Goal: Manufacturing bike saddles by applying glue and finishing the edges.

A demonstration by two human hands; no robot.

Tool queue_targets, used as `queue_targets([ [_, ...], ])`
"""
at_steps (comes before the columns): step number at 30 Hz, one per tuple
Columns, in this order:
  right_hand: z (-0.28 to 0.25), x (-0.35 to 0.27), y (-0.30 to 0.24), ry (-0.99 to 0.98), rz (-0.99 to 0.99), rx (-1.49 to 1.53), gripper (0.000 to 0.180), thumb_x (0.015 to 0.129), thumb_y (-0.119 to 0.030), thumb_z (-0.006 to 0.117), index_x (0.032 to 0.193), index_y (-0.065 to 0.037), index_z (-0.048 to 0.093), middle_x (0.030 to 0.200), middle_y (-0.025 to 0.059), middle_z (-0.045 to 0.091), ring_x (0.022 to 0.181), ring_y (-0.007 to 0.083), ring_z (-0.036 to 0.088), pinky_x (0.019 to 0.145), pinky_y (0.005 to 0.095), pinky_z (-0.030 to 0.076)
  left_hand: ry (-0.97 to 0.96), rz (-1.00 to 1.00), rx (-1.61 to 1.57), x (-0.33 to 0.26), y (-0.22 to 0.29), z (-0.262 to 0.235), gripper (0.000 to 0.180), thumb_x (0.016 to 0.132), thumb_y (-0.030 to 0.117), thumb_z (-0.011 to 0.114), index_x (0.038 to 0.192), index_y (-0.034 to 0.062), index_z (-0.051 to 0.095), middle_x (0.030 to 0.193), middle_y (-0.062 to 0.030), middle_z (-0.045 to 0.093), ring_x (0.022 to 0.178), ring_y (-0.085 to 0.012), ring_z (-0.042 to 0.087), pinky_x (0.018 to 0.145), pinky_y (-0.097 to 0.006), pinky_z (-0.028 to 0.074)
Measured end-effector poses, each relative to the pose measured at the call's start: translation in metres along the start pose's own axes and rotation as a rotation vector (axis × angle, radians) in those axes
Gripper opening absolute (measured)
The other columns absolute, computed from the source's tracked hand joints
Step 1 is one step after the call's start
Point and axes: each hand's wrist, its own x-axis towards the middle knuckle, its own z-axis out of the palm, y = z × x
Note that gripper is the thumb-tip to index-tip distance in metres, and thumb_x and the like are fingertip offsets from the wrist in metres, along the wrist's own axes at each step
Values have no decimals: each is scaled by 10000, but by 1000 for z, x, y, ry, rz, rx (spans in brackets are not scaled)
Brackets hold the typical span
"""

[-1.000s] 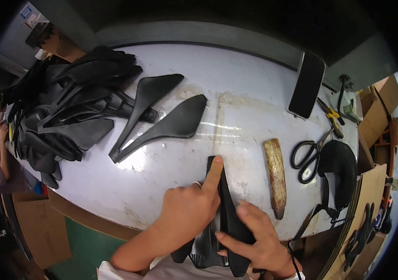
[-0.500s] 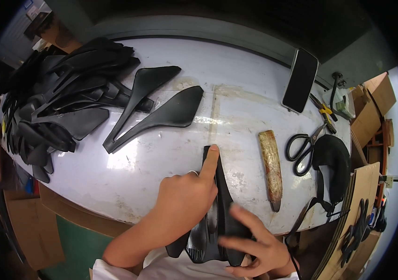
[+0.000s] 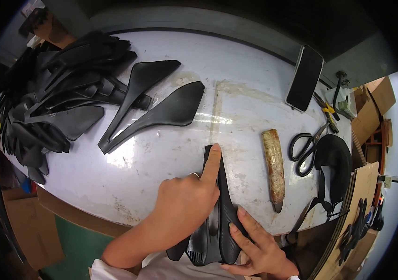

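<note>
A black saddle-shaped shell point(image 3: 217, 219) lies lengthwise on the white table point(image 3: 161, 154), narrow nose pointing away from me. My left hand point(image 3: 187, 203) rests on top of it, index finger stretched along the nose to its tip, other fingers curled. My right hand point(image 3: 255, 242) presses flat against the shell's wide rear right side, fingers spread. Two more black shells point(image 3: 161, 112) lie side by side beyond my hands, towards the left.
A heap of several black shells point(image 3: 54, 102) fills the table's left end. A tan tapered stick point(image 3: 274, 168) lies right of my hands, then black scissors point(image 3: 306, 144), a dark phone point(image 3: 304, 77), yellow-handled pliers point(image 3: 326, 108) and cardboard boxes point(image 3: 367, 107).
My left index finger stays stretched along the shell's nose. My right hand has shifted slightly on the shell's rear edge. The view has tilted a little.
</note>
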Motion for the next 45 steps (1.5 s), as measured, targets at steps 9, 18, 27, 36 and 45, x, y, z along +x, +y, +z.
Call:
queue_targets([
  [9,11,5,-5,-3,-32,-212,856,781,-410,839,1437,-2,470,1498,368,392,1375,538,440,1052,542,470,-26,-16,22,-1,2,-3,717,842,84,679,1508,-16,436,538,-110,596,419,-286,583,443,-405,486],
  [18,-2,8,1,-109,-115,-401,831,881,-538,737,1360,108,526,1391,440,467,1294,547,535,940,458,560,-726,134,-969,-22,-51,-55,710,895,156,733,1518,-22,442,1059,-228,741,556,-248,689,553,-370,529],
  [27,12,10,13,67,-140,-309,812,840,-539,784,1318,85,579,1390,417,486,1278,537,556,960,445,564,-314,317,-34,-62,6,-58,545,774,176,770,1310,198,670,1440,-194,506,1342,-457,514,925,-417,558],
  [36,14,13,10,138,-156,-263,795,833,-512,796,1317,82,582,1397,417,477,1284,535,552,941,454,573,-516,567,-496,-66,-3,-60,99,869,302,781,908,214,754,1458,-71,540,1423,-357,429,785,-435,402],
  [45,17,13,13,163,-159,-258,791,851,-512,777,1325,88,574,1405,416,471,1297,532,541,951,433,572,-163,54,-441,-109,3,-29,987,715,343,935,1436,-135,461,1538,-363,336,1419,-448,441,1135,-467,416],
])
